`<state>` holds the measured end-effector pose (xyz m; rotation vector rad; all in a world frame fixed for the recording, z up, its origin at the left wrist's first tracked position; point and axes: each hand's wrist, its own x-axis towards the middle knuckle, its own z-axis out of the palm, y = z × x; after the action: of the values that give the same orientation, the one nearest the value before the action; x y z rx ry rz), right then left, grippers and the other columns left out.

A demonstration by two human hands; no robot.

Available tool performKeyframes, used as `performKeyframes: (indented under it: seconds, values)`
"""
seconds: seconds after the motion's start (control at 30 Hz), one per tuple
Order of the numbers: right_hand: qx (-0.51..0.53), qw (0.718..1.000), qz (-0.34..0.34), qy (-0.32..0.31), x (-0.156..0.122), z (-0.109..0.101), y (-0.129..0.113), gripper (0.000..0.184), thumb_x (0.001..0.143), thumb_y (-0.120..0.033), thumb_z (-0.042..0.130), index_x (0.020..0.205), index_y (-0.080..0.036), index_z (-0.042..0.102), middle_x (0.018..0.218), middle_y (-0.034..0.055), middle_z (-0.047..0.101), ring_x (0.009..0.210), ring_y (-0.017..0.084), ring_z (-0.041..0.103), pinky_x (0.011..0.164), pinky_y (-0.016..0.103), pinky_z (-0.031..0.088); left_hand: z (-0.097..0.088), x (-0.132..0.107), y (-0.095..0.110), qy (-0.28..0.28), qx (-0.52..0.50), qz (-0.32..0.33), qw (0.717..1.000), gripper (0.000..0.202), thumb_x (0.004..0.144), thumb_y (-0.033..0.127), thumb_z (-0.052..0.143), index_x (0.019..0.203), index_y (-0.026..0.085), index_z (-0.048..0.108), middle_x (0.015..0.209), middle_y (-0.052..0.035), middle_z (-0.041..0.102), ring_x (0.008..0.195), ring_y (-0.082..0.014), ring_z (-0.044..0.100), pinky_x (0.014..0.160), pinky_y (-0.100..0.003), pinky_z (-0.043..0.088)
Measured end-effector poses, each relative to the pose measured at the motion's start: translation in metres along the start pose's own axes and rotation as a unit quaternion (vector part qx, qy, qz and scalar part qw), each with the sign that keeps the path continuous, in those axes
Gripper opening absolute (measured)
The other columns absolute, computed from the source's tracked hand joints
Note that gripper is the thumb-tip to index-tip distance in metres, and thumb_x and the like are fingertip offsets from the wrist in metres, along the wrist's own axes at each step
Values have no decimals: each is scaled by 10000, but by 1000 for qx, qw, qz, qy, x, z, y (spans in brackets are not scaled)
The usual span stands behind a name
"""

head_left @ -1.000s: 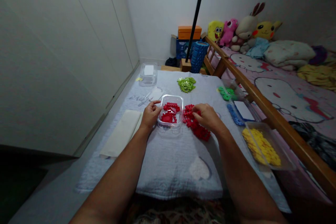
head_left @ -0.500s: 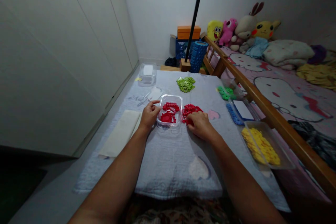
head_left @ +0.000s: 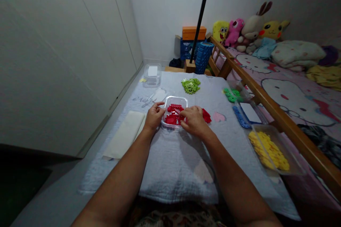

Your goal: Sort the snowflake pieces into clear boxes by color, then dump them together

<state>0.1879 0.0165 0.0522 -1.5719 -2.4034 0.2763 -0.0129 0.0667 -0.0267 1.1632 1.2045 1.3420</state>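
Observation:
A clear plastic box (head_left: 176, 99) with red plastic pieces (head_left: 172, 118) in it stands in the middle of the cloth-covered table. My left hand (head_left: 154, 117) grips the box's left side, thumb and fingers at the rim. Over the box's right side is my right hand (head_left: 194, 118), its fingertips pinched just above the red pieces inside. A red piece seems to be between those fingers, mostly hidden by them. Behind that hand lies a heap of loose red pieces (head_left: 206, 116), partly covered from view.
Light green pieces (head_left: 191, 86) lie farther back. Along the right edge stand boxes with green (head_left: 232, 94), blue (head_left: 241, 116) and yellow pieces (head_left: 269, 150). A clear box (head_left: 152, 78) is at the back left, a folded beige cloth (head_left: 124, 134) at the left. A wooden bed rail (head_left: 266, 92) borders the right.
My right hand has moved left from the loose red heap to over the clear box. My left hand stays at the box's left side. The whole view has shifted slightly.

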Motion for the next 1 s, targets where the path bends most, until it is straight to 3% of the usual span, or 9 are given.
performKeyframes:
  seconds: [0.17,0.33,0.6,0.77,0.83,1.0]
  values:
    - [-17,1000,-8,-12,-3,5,0,215,924,-219,578,974,-235,786,1088,71,754,1119,286,522,1170,571,159,-1,2,-3,5,10,-2,1000,452,731,359,723,1137,165,677,594,96,431,501,-88,368,511,-222,278]
    - [-3,1000,-9,-12,-4,6,2,249,937,-224,567,1015,-253,802,1152,63,758,1191,293,508,1194,583,137,-1,1,-2,4,12,-3,1000,467,734,371,722,1151,164,672,599,97,434,495,-87,369,506,-221,273]
    - [89,995,-13,42,-11,-6,28,308,900,-127,534,1060,-207,784,1174,93,763,1137,237,617,1080,408,380,0,-1,1,1,12,-3,1000,452,745,359,718,1147,159,665,581,105,404,487,-84,341,504,-221,272]
    - [114,984,71,118,-26,-28,54,264,886,-123,511,970,-177,756,1051,94,762,1032,217,657,972,339,447,1,-2,5,1,9,-7,1000,459,737,364,723,1142,157,659,589,103,421,492,-85,358,505,-224,267]
    - [108,985,94,98,-33,-34,62,215,881,-140,534,918,-181,742,981,75,752,954,205,657,891,311,458,1,-3,6,1,8,-7,1000,459,737,366,721,1141,155,658,590,101,427,496,-86,367,507,-225,268]
    - [44,993,95,-55,-46,-29,64,68,835,-172,643,823,-186,709,877,40,727,817,173,622,756,272,408,1,-3,6,4,12,-8,1000,456,733,369,716,1137,165,659,587,102,424,498,-92,379,508,-228,270]
